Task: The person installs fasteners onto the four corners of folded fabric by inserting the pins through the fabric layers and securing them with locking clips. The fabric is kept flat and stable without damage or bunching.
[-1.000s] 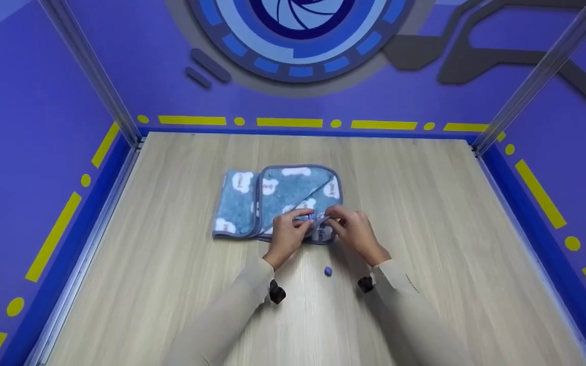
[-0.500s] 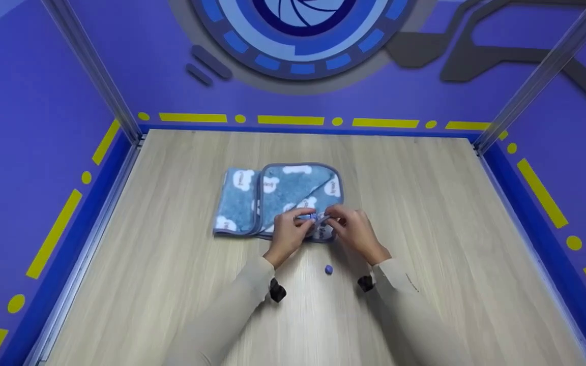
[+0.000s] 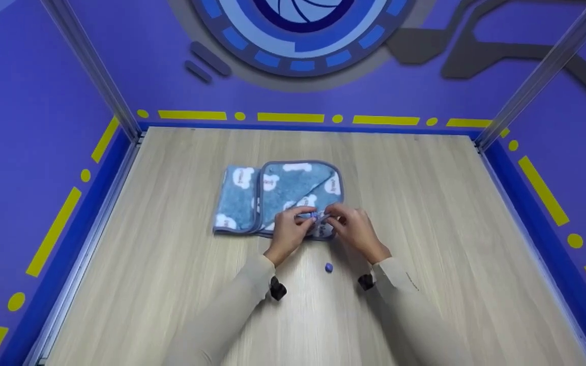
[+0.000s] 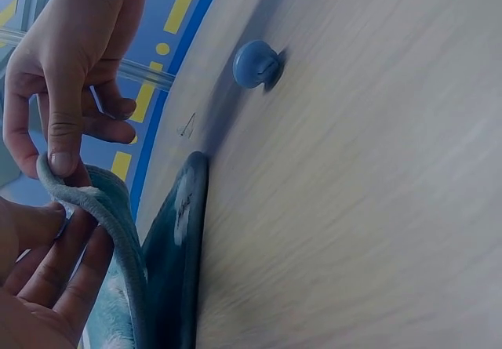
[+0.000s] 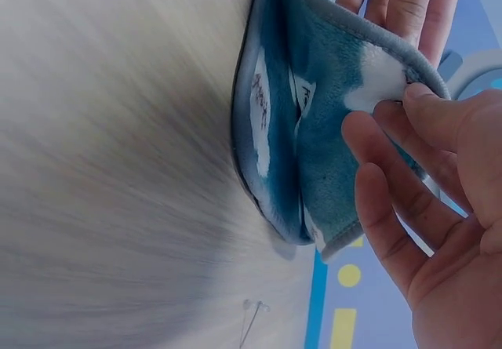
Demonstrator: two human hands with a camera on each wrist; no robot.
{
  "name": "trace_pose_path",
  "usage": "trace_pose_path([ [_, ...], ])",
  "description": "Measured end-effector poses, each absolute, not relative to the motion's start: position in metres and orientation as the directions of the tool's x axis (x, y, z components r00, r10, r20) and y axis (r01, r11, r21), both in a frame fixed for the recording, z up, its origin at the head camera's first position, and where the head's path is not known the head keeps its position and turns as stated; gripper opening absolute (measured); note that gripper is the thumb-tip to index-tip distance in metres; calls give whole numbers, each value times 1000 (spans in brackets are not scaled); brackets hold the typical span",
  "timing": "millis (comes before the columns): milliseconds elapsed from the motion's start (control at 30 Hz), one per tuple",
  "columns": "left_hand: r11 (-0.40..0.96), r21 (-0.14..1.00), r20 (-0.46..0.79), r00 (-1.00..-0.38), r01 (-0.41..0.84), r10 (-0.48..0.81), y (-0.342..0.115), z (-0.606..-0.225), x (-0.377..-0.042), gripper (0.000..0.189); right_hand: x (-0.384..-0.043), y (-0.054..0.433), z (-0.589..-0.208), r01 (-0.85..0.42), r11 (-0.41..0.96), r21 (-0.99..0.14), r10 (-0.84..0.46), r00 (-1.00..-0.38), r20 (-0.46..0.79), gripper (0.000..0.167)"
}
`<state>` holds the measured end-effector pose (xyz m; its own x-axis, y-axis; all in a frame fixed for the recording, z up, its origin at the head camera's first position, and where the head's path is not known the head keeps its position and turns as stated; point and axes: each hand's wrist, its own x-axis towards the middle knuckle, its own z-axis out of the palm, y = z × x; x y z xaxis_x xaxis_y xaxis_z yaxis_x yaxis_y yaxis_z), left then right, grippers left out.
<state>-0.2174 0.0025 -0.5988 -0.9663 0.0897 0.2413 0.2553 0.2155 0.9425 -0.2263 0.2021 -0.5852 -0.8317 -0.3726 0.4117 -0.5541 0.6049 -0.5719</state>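
Observation:
A folded teal fleece blanket [image 3: 288,188] with white printed patches and grey trim lies mid-table. Its near right corner is lifted between both hands. The left hand [image 3: 288,231] grips this raised edge, with a small bluish piece [image 3: 314,215] showing at its fingertips, partly covered. The right hand [image 3: 356,229] pinches the grey trim between thumb and fingers, just right of the left fingertips. In the right wrist view, the left fingers [image 5: 408,8] lie behind the raised flap. A blue mushroom-shaped knob [image 4: 256,64] rests on the tabletop, nearer the person than the blanket.
The light wood table [image 3: 171,284] is enclosed by blue printed panels [image 3: 293,101] at the back and both sides. Metal posts [image 3: 89,66] stand at the back corners. Black wrist cameras [image 3: 277,288] sit at both cuffs.
The hands stay at the same blanket corner, with only slight fingertip shifts around the small bluish piece. The whole head view has drifted a little upward.

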Motion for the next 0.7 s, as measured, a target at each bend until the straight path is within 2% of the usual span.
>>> trace_pose_path([
  [367, 208, 928, 286, -950, 308, 129, -1, -596, -219, 21, -227, 203, -582, -583, 594, -554, -382, -811, 443, 17],
  [567, 248, 897, 340, -929, 367, 144, -2, -594, -219, 19, -225, 203, -581, -575, 608, -548, -378, -816, 437, 34],
  [700, 241, 904, 331, -935, 353, 128, -1, -592, -219, 18, -225, 203, -580, -559, 619, -551, -373, -827, 420, 42],
])
